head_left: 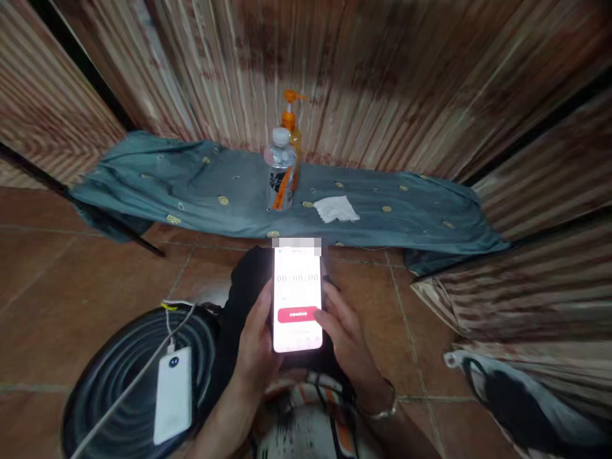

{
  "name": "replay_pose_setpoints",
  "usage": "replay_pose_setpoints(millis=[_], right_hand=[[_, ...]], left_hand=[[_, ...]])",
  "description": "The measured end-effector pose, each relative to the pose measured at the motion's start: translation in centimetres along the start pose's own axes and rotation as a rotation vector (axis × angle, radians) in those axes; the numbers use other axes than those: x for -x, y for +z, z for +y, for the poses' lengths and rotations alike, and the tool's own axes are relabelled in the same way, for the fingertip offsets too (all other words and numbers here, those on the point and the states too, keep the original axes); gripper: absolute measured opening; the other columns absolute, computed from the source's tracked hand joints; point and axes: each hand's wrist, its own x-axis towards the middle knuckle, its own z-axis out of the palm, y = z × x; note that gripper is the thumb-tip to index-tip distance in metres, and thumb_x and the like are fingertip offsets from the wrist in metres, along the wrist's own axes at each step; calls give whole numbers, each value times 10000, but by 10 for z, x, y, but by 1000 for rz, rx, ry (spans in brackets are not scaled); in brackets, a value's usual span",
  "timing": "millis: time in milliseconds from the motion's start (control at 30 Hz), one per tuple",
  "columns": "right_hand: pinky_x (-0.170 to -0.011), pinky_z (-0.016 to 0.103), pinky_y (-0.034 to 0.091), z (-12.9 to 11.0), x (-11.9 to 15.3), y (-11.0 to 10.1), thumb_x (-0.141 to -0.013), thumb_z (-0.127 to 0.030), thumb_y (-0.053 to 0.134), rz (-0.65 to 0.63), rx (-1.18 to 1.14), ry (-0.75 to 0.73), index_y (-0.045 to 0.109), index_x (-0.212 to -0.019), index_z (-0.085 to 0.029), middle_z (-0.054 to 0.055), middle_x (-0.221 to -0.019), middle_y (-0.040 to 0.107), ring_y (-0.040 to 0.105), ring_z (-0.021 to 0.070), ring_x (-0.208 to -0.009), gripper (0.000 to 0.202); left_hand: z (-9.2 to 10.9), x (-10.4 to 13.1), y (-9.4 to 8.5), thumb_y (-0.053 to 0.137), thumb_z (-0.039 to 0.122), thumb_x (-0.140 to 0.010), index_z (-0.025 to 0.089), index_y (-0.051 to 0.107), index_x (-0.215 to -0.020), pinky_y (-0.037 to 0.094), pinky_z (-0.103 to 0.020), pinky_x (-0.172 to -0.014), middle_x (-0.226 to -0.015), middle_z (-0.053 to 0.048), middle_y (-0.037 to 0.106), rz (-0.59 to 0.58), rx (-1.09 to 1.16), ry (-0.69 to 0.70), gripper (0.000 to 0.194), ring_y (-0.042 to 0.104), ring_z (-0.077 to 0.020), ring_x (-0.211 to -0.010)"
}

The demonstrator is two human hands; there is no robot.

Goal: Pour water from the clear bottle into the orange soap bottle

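Between both hands (259, 338) (348, 335), lit phone (297, 293), edges gripped (right thumb (327, 320) at red button (294, 315))

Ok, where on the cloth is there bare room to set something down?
Two patches on the cloth: left of the bottle, out to the cloth's left end, and right of the tissue, out to the right end. The middle is crowded: the bottle stands before the pump bottle, with the tissue to the right.
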Motion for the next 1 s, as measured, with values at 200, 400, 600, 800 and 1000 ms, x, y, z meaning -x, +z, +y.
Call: replay_pose_setpoints(millis=[200,400,600,800,1000], right_hand=[[-916,340,669,-3,2,1,-922,-312,724,-24,-12,3,750,-1261,-250,39,-1221,875,832,250,-1064,346],[-988,380,676,1,2,0,-973,-357,740,-44,-28,-19,716,-1350,-249,68,-1316,855,824,280,-1179,393],[-1277,496,553,14,2,-4,-995,-494,802,18,-13,-106,559,-1610,-268,128,-1626,693,671,320,-1503,700],[-1313,522,516,34,6,-13,-916,-544,878,86,135,-91,502,-1676,-264,141,-1670,649,621,344,-1557,893],[-1294,557,527,44,4,-10,-846,-554,920,174,277,-148,492,-1688,-231,167,-1640,670,608,381,-1562,998]], left_hand=[[0,-2,-1,951,723,-754,227,890,-1179,660,-481,-1048,-1270,-110,882,-3,33,-5,655,839,-381,-1175],[-3,-4,-6,906,704,-821,232,878,-1226,595,-533,-1166,-1299,-109,872,-15,19,-11,623,777,-405,-1325],[-5,-15,-7,870,635,-870,241,872,-1221,520,-501,-1253,-1394,-95,841,22,-36,55,528,696,-386,-1454],[0,-28,6,897,659,-813,234,861,-1256,608,-518,-1146,-1386,-118,843,-28,19,-18,614,770,-404,-1340],[-2,-40,19,903,661,-802,210,864,-1223,625,-500,-1104,-1320,-133,860,-41,14,-15,618,787,-403,-1295]])
